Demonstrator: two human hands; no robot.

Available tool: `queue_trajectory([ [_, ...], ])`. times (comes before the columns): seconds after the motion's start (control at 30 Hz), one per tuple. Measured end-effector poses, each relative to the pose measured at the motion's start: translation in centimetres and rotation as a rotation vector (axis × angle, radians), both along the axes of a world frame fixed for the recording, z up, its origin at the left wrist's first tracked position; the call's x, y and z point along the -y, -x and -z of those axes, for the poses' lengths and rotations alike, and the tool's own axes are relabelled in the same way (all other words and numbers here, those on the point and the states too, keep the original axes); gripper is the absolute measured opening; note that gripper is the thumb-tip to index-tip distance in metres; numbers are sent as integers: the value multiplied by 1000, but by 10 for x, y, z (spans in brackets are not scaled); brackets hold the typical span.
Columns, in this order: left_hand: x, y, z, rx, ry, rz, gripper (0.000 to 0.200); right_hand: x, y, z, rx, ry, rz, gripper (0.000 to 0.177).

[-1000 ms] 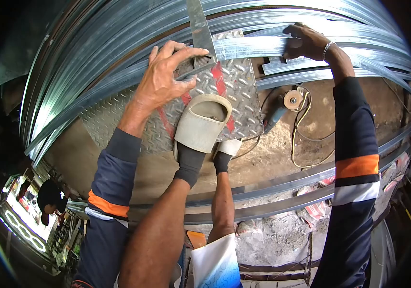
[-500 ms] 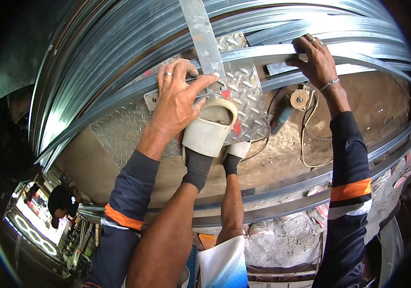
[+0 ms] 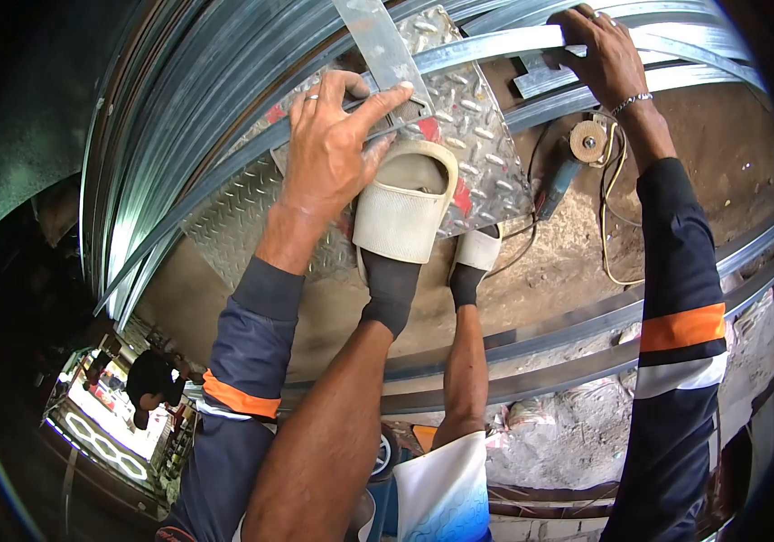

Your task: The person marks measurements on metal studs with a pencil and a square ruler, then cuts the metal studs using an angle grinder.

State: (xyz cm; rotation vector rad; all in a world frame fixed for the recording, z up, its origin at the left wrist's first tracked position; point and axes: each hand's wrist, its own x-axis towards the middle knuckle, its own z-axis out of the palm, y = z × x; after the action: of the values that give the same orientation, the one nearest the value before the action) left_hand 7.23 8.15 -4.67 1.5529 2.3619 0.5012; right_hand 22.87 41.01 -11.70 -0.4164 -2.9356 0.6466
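My left hand [image 3: 333, 149] presses a metal try square [image 3: 385, 63] flat against a long galvanised steel channel [image 3: 495, 43] that crosses a checker-plate sheet [image 3: 477, 126]. The square's blade runs up out of view. My right hand [image 3: 606, 50] grips the same channel further right, fingers curled over its top edge. My foot in a cream slide sandal [image 3: 402, 212] rests on the plate just below the left hand. The second sandalled foot [image 3: 475, 255] stands behind it.
An angle grinder [image 3: 572, 163] with a yellow cable [image 3: 608, 226] lies on the dirt floor right of the plate. A stack of steel channels [image 3: 197, 99] curves across the upper left. Two more channels [image 3: 586, 343] lie across the ground below. A person in a cap [image 3: 148, 384] is at lower left.
The view has shifted, so the channel and both hands sit higher in frame. My left hand stays on the square; my right hand has slid further along the channel and grips its edge.
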Motion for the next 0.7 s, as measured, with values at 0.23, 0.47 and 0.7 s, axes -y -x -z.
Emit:
queue_trajectory([
  [0.23, 5, 4, 11, -51, -21, 67, 63, 5, 9, -1, -21, 129, 44, 32],
  [0.47, 3, 17, 16, -74, -64, 111, 59, -16, 14, 15, 72, -22, -65, 41],
  [0.7, -1, 29, 12, -1, -89, 149, 55, -32, 17, 29, 93, 63, -93, 58],
])
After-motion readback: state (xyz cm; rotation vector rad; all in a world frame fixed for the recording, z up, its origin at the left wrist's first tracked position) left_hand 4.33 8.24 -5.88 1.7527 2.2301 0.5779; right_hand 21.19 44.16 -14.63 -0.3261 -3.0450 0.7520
